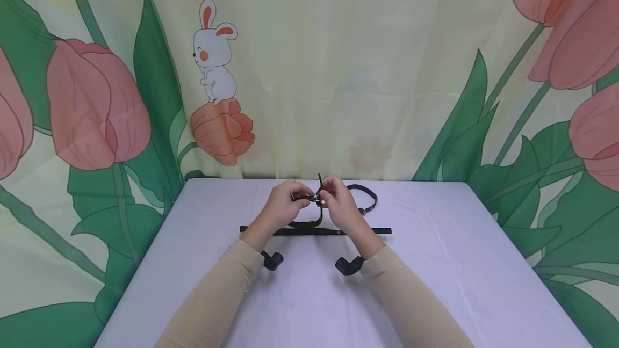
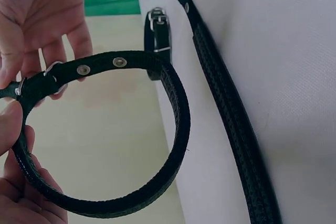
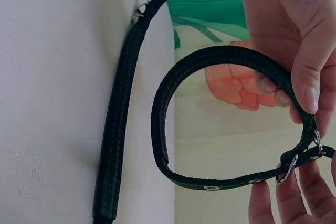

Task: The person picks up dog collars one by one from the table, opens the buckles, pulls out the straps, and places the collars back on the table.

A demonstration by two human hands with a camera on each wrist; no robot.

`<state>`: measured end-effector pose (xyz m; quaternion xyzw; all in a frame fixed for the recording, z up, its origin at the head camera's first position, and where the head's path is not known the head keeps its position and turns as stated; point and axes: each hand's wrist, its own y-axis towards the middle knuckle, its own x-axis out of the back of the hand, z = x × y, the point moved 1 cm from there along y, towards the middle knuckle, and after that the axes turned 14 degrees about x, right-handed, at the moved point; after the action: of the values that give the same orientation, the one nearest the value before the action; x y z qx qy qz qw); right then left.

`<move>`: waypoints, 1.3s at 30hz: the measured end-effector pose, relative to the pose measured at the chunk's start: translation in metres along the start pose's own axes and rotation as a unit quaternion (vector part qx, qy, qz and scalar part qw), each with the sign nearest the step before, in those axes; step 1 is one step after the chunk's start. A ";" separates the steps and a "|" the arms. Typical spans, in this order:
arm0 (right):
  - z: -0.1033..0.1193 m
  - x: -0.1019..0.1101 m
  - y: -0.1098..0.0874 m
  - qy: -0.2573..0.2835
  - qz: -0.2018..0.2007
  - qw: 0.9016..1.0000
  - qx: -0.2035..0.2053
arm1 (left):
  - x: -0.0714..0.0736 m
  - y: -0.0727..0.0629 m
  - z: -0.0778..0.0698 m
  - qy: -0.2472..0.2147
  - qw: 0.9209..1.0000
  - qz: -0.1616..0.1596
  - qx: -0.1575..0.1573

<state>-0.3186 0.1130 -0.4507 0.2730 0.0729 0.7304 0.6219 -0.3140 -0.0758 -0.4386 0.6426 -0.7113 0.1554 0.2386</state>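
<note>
A black collar [image 1: 307, 224] with silver eyelets and a metal buckle hangs as a round loop between both hands, above the table. My left hand [image 1: 284, 205] pinches its strap close to the buckle, thumb on one side and fingers on the other. At the buckle, my right hand [image 1: 340, 205] holds the strap's end section, which sticks upward in the head view. The right wrist view shows the strap passing through the buckle [image 3: 287, 170], with eyelets along the loop. Fingers partly hide the strap end.
Another black collar [image 1: 309, 232] lies stretched out on the white table [image 1: 420, 283], in front of the hands. A buckled, looped collar [image 1: 373, 197] rests behind the right hand. Behind the table hangs a curtain [image 1: 314, 69] printed with tulips and a rabbit.
</note>
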 end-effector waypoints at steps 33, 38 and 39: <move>0.006 0.003 0.000 0.003 0.023 1.000 -0.001 | -0.001 0.005 -0.004 0.033 0.997 0.064 0.035; 0.007 0.004 0.001 0.000 0.031 1.000 -0.001 | -0.002 0.004 -0.004 0.032 0.997 0.069 0.034; 0.007 0.004 0.001 -0.002 0.033 0.999 -0.001 | -0.002 0.004 -0.004 0.032 0.997 0.068 0.034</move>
<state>-0.3160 0.1146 -0.4433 0.2760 0.0624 0.7499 0.5980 -0.3174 -0.0718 -0.4358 0.5951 -0.7397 0.2157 0.2287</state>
